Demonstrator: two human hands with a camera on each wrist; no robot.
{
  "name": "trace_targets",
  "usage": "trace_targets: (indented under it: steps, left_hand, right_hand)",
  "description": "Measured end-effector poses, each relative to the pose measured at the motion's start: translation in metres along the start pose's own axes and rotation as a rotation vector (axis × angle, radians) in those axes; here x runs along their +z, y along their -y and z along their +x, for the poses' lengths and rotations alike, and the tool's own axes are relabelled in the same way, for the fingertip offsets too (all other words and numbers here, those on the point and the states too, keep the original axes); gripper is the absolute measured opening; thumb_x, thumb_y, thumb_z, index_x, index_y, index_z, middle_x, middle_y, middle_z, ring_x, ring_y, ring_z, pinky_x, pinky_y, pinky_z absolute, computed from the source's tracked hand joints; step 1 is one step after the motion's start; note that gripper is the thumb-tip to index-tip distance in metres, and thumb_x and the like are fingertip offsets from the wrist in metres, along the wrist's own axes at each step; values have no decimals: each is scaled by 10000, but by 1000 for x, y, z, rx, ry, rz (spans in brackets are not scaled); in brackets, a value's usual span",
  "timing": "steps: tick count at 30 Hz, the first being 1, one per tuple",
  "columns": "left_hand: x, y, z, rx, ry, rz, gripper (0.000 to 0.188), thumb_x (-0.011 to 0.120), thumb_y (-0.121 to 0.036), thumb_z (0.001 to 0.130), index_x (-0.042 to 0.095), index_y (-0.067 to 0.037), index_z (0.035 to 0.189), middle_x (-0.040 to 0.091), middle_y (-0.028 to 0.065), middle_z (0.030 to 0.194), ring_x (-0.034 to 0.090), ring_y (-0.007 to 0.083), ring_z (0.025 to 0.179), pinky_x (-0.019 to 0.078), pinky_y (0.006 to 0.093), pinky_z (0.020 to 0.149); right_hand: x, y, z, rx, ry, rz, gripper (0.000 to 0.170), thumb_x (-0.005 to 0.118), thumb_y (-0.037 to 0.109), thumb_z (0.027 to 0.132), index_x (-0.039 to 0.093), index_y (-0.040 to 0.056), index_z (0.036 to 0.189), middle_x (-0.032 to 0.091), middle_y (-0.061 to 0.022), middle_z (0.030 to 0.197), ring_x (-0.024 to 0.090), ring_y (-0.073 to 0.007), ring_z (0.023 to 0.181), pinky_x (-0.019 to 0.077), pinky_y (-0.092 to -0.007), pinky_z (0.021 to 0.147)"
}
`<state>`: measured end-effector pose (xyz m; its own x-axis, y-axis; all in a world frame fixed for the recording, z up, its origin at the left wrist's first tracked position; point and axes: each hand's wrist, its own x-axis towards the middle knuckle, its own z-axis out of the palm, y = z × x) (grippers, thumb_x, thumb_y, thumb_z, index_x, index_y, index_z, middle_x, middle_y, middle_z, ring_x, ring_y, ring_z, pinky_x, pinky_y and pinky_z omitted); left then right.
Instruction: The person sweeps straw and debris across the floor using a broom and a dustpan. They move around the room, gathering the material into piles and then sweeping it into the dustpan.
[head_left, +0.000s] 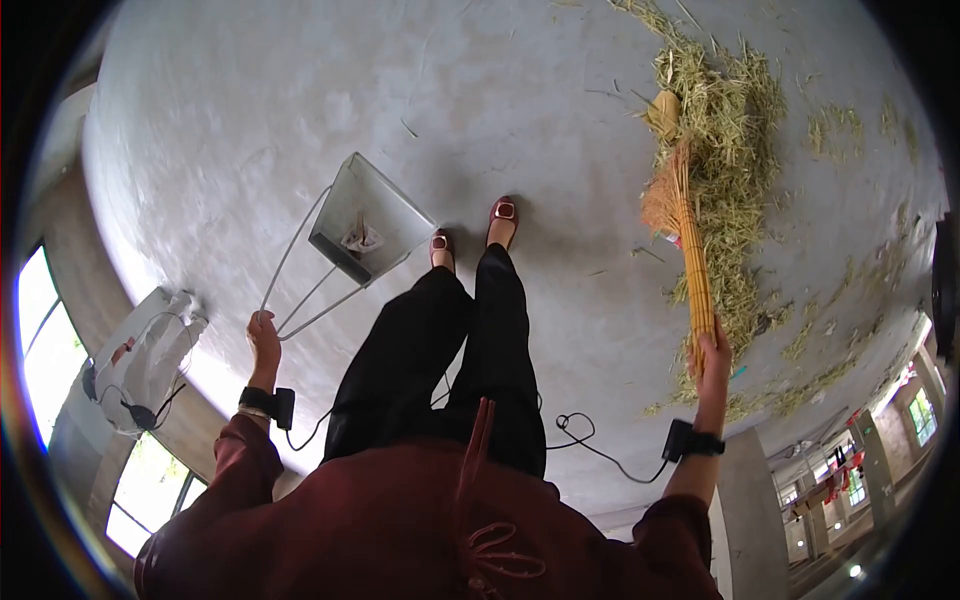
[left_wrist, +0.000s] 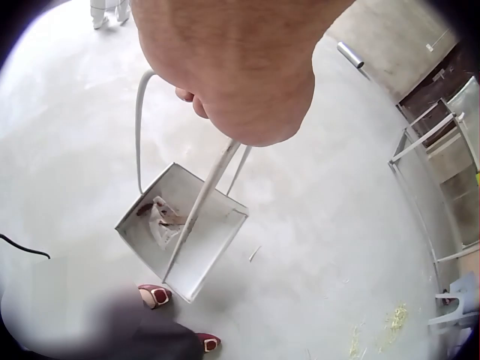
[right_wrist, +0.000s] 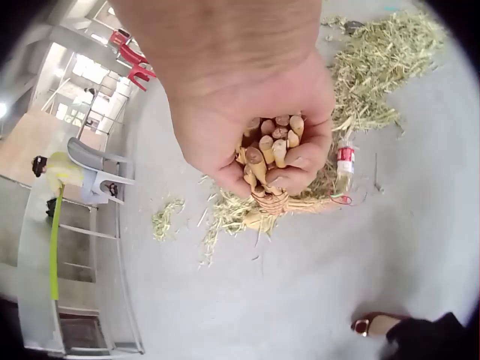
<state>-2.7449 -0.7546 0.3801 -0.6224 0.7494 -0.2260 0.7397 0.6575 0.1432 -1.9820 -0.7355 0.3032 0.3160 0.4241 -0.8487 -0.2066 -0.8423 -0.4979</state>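
Observation:
In the head view the left hand (head_left: 264, 350) grips the wire handle of a metal dustpan (head_left: 390, 205), which holds a crumpled scrap (head_left: 361, 238). The left wrist view shows the dustpan (left_wrist: 211, 251) hanging below that hand (left_wrist: 232, 82). The right hand (head_left: 711, 360) grips the bound stalks of a straw broom (head_left: 690, 245), whose bristles are at the pile of dry straw (head_left: 735, 140). Seen from the right wrist, the fingers wrap the broom's cut stalk ends (right_wrist: 279, 142). A bottle with a red label (right_wrist: 345, 166) lies by the straw (right_wrist: 375, 75).
Dark red shoes (head_left: 503, 215) stand between dustpan and broom. Loose straw (head_left: 835, 125) is scattered farther right. Cables hang from the wrists. A grey chair (right_wrist: 97, 169), a person in yellow (right_wrist: 64, 171) and red chairs (right_wrist: 135, 64) are in the right wrist view.

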Motion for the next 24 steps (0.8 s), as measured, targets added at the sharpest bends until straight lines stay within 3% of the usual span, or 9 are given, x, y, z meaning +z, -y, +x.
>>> trace_targets:
  steps: [5, 8, 9, 10, 11, 15, 19, 21, 24]
  left_hand:
    - [-10, 43, -32, -103, -19, -44, 284, 397, -191, 825, 586, 10, 756, 562, 162, 689, 520, 293, 676, 404, 391, 658]
    - [-8, 54, -41, -59, -50, -27, 258, 405, -171, 818, 583, 4, 751, 555, 156, 698, 503, 255, 669, 404, 364, 656]
    - [-7, 59, -39, -66, -45, -25, 249, 411, -165, 816, 580, 2, 739, 555, 147, 696, 495, 241, 666, 404, 354, 655]
    - [0, 73, -35, -24, -54, -42, 240, 411, -158, 818, 575, -4, 737, 543, 125, 701, 484, 225, 670, 397, 343, 647]
    - [2, 100, -31, 45, -62, -73, 230, 410, -151, 821, 570, -9, 735, 532, 103, 705, 473, 209, 675, 390, 333, 640]
    - [32, 173, 22, 223, -55, -215, 198, 409, -125, 831, 551, -33, 727, 486, 17, 723, 430, 145, 693, 361, 292, 611]
    - [47, 141, 59, 208, -18, -99, 221, 393, -98, 786, 559, 9, 685, 520, 92, 682, 469, 221, 669, 402, 347, 627]
    - [55, 123, 65, -20, -11, -196, 278, 414, -181, 792, 572, 31, 704, 564, 148, 716, 488, 256, 674, 404, 368, 637]
    - [52, 113, 69, 15, -23, -191, 302, 402, -195, 807, 572, 33, 705, 558, 159, 688, 495, 272, 668, 409, 376, 646]
  right_hand:
    - [52, -26, -73, -9, 228, 314, 606, 510, 46, 776, 332, 111, 1352, 558, -81, 848, 548, -127, 585, 398, -201, 371]
    - [136, -22, -60, 32, 571, 367, 604, 529, 89, 770, 339, 95, 1343, 579, -88, 896, 560, -120, 601, 429, -214, 410]
    - [181, -26, -50, 1, 548, 335, 539, 526, 130, 786, 387, 89, 1305, 600, -95, 875, 566, -115, 582, 442, -217, 430]
    - [220, -33, -35, 96, 650, 343, 479, 540, 175, 781, 440, 70, 1237, 597, -76, 856, 582, -137, 610, 447, -226, 435]
    - [255, -72, -1, 374, 908, 466, 411, 562, 212, 791, 480, 46, 1157, 607, -79, 856, 605, -161, 641, 478, -255, 456]
    - [366, -2, -2, 92, 887, 385, 498, 575, 97, 777, 450, 94, 1259, 577, -80, 752, 542, -148, 515, 431, -272, 383]
    - [350, 25, 48, 63, 688, 281, 450, 577, 96, 766, 499, 69, 1208, 575, -73, 748, 521, -139, 497, 410, -256, 370]
    - [284, 33, 55, -2, 486, 293, 441, 585, 120, 746, 518, 73, 1179, 576, -60, 741, 530, -131, 512, 388, -238, 370]
    - [180, 44, 58, -56, 272, 248, 381, 566, 154, 769, 529, 101, 1144, 559, -49, 718, 516, -123, 500, 371, -232, 373]
